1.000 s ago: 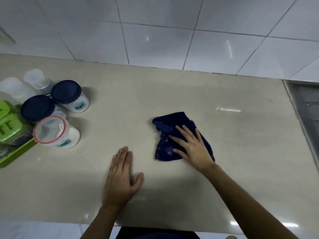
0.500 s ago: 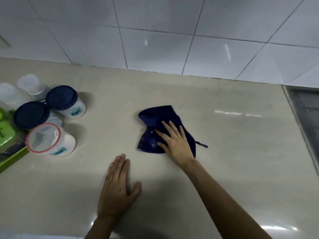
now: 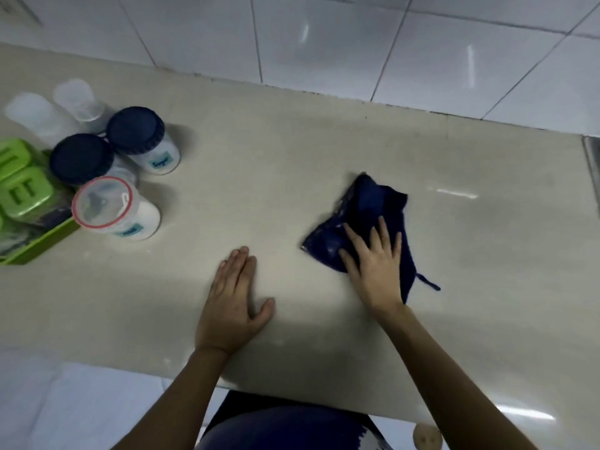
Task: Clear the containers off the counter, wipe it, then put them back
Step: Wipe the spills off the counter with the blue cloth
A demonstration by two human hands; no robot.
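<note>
Looking down from the head cam, my right hand (image 3: 373, 261) lies flat, fingers spread, pressing the dark blue cloth (image 3: 367, 222) onto the counter (image 3: 259, 157); my left hand (image 3: 232, 300) rests open-palmed beside it, holding nothing. The cloth looks soft and floppy, so I'd push from the middle, while the jars (image 3: 136, 138) sit bunched far left

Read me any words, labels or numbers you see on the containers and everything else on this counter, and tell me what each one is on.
"Sugar", probably: teal label on the blue-lidded jar; blurred, so uncertain.
Unreadable: teal label on the red-rimmed jar, too blurred.
Raised marks on the green lids: shapes only, not legible text.
Nothing written on the blue cloth, the counter or the wall tiles.
</note>
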